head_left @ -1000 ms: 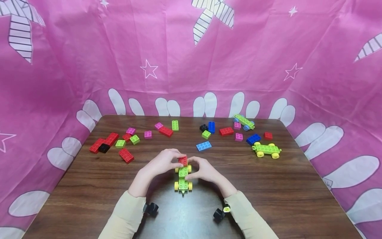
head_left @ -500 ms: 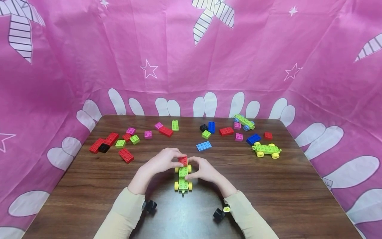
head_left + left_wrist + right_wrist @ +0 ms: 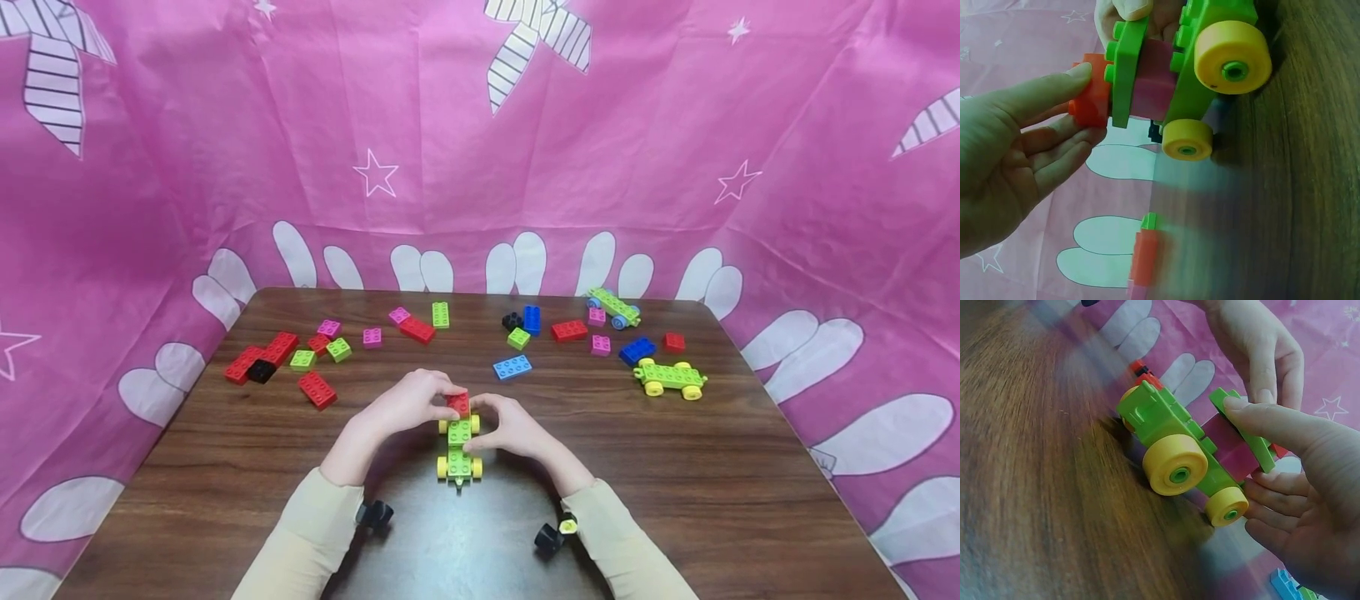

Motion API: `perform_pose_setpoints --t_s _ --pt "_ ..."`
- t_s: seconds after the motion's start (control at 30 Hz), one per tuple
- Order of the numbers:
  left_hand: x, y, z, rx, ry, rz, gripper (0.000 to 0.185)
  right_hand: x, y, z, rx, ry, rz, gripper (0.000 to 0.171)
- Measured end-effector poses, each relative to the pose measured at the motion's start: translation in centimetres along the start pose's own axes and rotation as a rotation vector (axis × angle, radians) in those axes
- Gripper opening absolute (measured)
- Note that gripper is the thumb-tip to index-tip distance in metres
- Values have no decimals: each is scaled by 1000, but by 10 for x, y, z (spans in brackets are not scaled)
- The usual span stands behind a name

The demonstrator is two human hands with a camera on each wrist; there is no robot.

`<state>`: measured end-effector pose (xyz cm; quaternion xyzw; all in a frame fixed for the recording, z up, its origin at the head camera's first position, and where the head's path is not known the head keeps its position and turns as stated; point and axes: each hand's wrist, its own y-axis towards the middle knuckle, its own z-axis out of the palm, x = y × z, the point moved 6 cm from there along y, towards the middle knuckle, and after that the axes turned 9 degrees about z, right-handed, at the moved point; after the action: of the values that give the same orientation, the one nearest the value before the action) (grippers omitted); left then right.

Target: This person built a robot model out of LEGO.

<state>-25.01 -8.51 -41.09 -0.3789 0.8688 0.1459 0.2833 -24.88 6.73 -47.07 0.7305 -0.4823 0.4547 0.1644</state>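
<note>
A green toy car (image 3: 460,462) with yellow wheels stands on the table (image 3: 675,492), a pink block (image 3: 1154,81) on its base and a flat green brick (image 3: 459,432) above that. The right hand (image 3: 513,427) curves round the flat green brick in a loose grip, thumb on top, fingers along the side. The left hand's (image 3: 412,403) grip is narrowed to the width of the red brick (image 3: 459,404) on its far end, pinched between thumb and fingers. Beyond lies a light-blue brick (image 3: 512,367); behind the table hangs pink cloth (image 3: 465,192).
</note>
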Motion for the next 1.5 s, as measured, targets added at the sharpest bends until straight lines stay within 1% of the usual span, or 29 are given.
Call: perform_pose_setpoints --t_s 0.17,0.3,0.4,0.6,0.8,0.87,1.13,1.3,1.5 --pt "1 1 1 16 -2 -2 45 -1 0 1 -6 -6 3 65" --pt "0 3 0 24 2 22 43 -1 -1 0 -5 2 7 65" --pt "-1 3 0 30 4 25 43 -1 -1 0 0 9 12 65" --pt "-2 4 -3 23 7 11 42 -1 1 0 -1 9 7 65" --pt "-1 4 -1 23 36 -3 43 -2 1 0 -8 5 12 65" --pt "-1 3 0 17 35 -3 43 -1 1 0 -9 6 9 65" --pt "-2 2 0 -4 20 33 41 -1 0 -1 -15 -1 3 65" --pt "0 2 1 -15 20 31 41 0 -1 -1 -19 0 0 66" --pt "4 1 3 -33 8 58 41 0 -1 -1 -22 -7 -8 65"
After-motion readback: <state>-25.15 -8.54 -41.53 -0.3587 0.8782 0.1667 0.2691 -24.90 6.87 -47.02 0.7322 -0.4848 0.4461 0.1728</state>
